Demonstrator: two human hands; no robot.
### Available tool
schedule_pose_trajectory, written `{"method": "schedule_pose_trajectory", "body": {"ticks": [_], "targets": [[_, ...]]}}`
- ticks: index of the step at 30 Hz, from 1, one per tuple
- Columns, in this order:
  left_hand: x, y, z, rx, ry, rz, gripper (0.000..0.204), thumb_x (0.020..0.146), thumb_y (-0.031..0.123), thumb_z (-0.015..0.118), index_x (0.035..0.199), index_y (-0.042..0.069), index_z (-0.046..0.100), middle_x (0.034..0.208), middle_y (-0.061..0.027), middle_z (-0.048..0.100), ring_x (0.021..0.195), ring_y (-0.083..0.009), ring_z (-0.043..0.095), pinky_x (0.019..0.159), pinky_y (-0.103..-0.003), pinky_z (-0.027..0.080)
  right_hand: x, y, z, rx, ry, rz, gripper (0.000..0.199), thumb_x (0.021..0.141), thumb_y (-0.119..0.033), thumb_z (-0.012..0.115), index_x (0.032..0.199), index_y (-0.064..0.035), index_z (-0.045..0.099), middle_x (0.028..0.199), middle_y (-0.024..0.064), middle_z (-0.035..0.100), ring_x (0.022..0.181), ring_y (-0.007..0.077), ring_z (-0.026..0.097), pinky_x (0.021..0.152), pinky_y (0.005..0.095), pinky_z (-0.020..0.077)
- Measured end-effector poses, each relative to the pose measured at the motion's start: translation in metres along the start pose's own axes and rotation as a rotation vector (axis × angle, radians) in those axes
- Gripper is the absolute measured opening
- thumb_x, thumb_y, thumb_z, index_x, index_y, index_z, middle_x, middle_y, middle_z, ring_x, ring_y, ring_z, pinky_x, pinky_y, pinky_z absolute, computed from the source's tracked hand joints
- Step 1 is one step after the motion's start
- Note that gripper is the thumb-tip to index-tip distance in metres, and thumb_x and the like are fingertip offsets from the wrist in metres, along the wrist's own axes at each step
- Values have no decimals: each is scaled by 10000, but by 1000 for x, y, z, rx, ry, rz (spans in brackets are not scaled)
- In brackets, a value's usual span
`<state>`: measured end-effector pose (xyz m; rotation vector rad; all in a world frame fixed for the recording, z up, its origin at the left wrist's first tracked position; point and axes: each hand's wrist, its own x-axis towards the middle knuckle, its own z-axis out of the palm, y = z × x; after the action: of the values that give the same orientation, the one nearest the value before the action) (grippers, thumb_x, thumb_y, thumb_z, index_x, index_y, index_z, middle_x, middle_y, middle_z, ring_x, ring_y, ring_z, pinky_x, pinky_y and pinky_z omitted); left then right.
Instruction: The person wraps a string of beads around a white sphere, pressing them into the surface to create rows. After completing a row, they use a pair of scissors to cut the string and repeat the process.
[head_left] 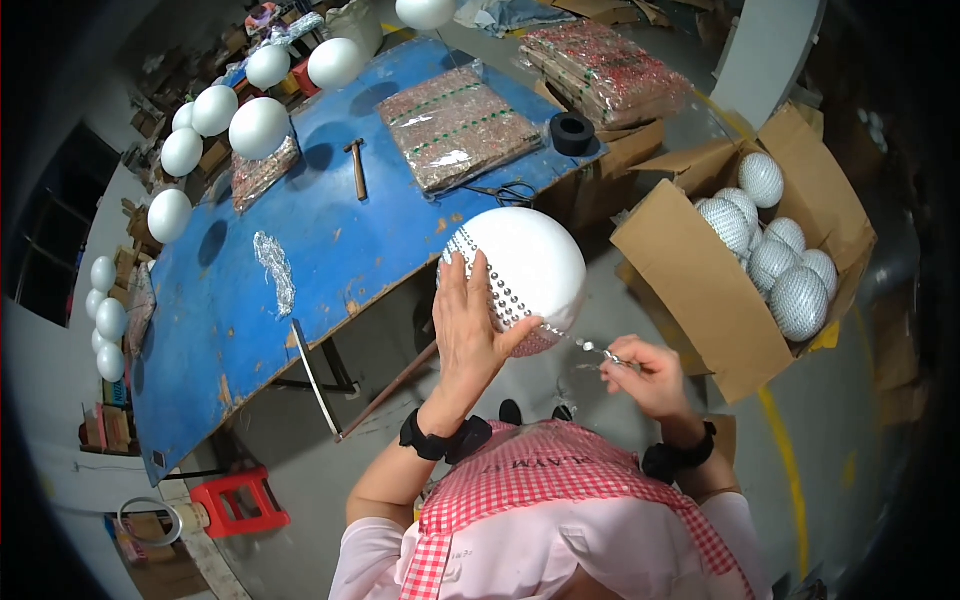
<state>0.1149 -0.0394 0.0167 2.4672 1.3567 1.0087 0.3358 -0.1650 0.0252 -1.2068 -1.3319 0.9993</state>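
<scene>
In front of me is a large white ball [545,262], its left side lined with rows of silver beads and its lower part pinkish. My left hand [465,325] lies flat against the beaded side, fingers stretched out, with the thumb near the end of a bead row. From that thumb a string of silver beads [586,345] runs off the ball to the right. My right hand [645,375] is closed, pinching the loose end of this bead string. What carries the ball from below is hidden.
A blue table [345,255] at the left bears a hammer [356,168], scissors [505,192], black tape [571,133], a bagged bundle [455,125] and a silver bead heap [273,272]. White balls [258,128] hang over it. At the right, a cardboard box [690,290] holds several beaded balls [799,302].
</scene>
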Motion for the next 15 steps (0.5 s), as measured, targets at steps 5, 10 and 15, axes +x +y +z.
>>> {"method": "schedule_pose_trajectory", "body": {"ticks": [5,10,15], "targets": [[-1,4,8,19,21,-27,967,708,503,766,1426,8,349,1423,-304,340,1326,-474,325,1046,-525,316,-17,-16,-31,51,-175,145,34,833,-61,657,831,-27,661,679,36,634,577,116,592,546,291,451],[-2,17,16,45,29,-6,961,699,451,796,1442,61,328,1444,-278,319,1329,-452,337,1055,-525,321,-48,110,-73,-379,-308,503,216,804,-224,683,822,-14,637,651,97,607,589,163,589,547,324,432],[-5,25,23,156,49,-15,970,702,461,792,1442,45,322,1452,-283,296,1344,-455,309,1056,-524,313,-100,253,-108,-538,-373,628,209,786,-208,668,847,-9,655,735,149,648,663,256,623,615,375,468]]}}
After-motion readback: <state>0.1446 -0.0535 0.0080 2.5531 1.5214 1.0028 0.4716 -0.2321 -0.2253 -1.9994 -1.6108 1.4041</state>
